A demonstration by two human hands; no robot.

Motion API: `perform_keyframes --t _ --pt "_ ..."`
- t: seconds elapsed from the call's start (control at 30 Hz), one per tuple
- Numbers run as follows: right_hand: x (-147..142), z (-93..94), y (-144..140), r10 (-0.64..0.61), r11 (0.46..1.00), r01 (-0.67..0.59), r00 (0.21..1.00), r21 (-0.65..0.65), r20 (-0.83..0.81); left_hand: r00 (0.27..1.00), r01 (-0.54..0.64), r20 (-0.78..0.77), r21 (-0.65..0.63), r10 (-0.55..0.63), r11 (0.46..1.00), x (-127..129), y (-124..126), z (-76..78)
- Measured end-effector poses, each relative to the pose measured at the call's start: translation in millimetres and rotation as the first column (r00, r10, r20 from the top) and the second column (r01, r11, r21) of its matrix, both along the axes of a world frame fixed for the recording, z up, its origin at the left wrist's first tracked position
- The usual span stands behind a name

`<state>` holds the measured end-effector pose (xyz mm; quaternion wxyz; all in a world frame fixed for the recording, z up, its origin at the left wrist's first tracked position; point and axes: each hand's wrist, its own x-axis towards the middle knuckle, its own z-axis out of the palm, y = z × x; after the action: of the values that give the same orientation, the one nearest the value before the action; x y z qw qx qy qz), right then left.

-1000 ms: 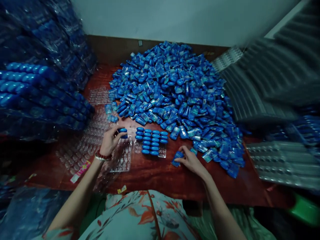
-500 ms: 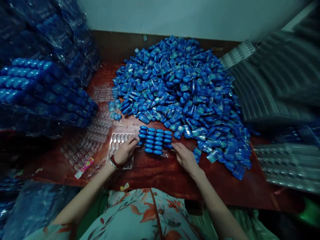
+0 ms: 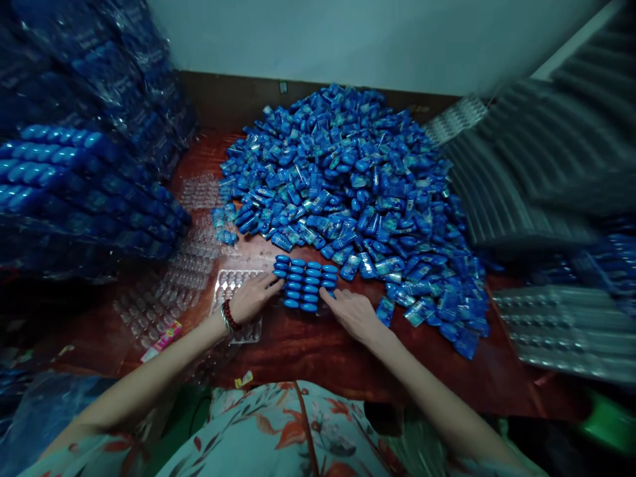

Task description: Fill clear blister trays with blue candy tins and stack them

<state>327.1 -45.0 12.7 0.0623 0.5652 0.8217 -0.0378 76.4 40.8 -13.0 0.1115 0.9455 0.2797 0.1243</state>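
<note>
Both grips — blue packs between

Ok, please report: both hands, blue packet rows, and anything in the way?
Left hand at left side of blue packet rows. Right hand at right side. Loose blue pile beyond, not between hands.

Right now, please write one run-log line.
blue packets: four columns; left hand: at left side; right hand: at right side; pile: behind

Left grip and right grip now at the blue rows, a second ago apart from them.
</note>
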Motion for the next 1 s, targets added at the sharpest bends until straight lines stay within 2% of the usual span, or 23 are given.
perform_keyframes --t 0.07,0.17,0.23,0.27,0.4,0.47,0.57,0.63,0.7,0.73,0.8,0.87,0.93,1.0 --pt "14 -11.2 -7 -0.069 0.990 0.085 0.987 0.112 -0.143 0.990 -0.038 0.135 0.030 0.033 0.999 -5 -1 -1.5" --pt "33 -22.3 -4 -0.268 0.905 0.354 0.905 0.236 -0.331 0.924 -0.237 0.296 -0.058 0.244 0.970 -1 16 3.9" --pt "39 -24.7 9 -0.396 0.849 0.476 0.861 0.230 -0.320 0.879 -0.373 0.269 -0.131 0.395 0.919 10 40 9.4" --pt "39 -25.0 17 -0.438 0.839 0.501 0.854 0.213 -0.283 0.870 -0.426 0.203 -0.149 0.450 0.892 18 54 11.6" --pt "30 -25.4 42 -0.510 0.834 0.528 0.849 0.160 -0.138 0.803 -0.590 -0.192 -0.129 0.564 0.797 47 94 14.3" --pt "29 -28.1 42 -0.506 0.844 0.515 0.857 0.148 -0.098 0.771 -0.613 -0.296 -0.108 0.563 0.783 55 102 12.2" --pt "36 -36.9 23 -0.420 0.895 0.432 0.901 0.115 -0.112 0.786 -0.593 -0.296 -0.116 0.542 0.797 55 103 4.9" --pt "41 -45.4 0 -0.343 0.927 0.364 0.920 0.090 -0.190 0.808 -0.579 -0.247 -0.161 0.535 0.799 49 102 -2.7" --pt "43 -54.3 -24 -0.290 0.942 0.328 0.898 0.066 -0.332 0.832 -0.555 -0.166 -0.242 0.529 0.796 42 102 -11.3" --pt "42 -58.1 -35 -0.291 0.936 0.347 0.859 0.061 -0.422 0.842 -0.538 -0.127 -0.283 0.525 0.794 40 102 -15.4" --pt "39 -63.2 -50 -0.349 0.875 0.479 0.722 0.067 -0.598 0.855 -0.503 -0.068 -0.347 0.513 0.792 35 103 -21.4" --pt "36 -64.2 -52 -0.414 0.758 0.646 0.586 0.092 -0.697 0.859 -0.488 -0.048 -0.378 0.510 0.787 32 103 -22.9" --pt "36 -62.6 -43 -0.467 0.671 0.730 0.551 0.129 -0.692 0.838 -0.497 0.006 -0.403 0.545 0.769 26 102 -18.8" --pt "38 -61.2 -28 -0.510 0.668 0.730 0.591 0.145 -0.625 0.770 -0.510 0.149 -0.440 0.620 0.739 15 96 -9.9"
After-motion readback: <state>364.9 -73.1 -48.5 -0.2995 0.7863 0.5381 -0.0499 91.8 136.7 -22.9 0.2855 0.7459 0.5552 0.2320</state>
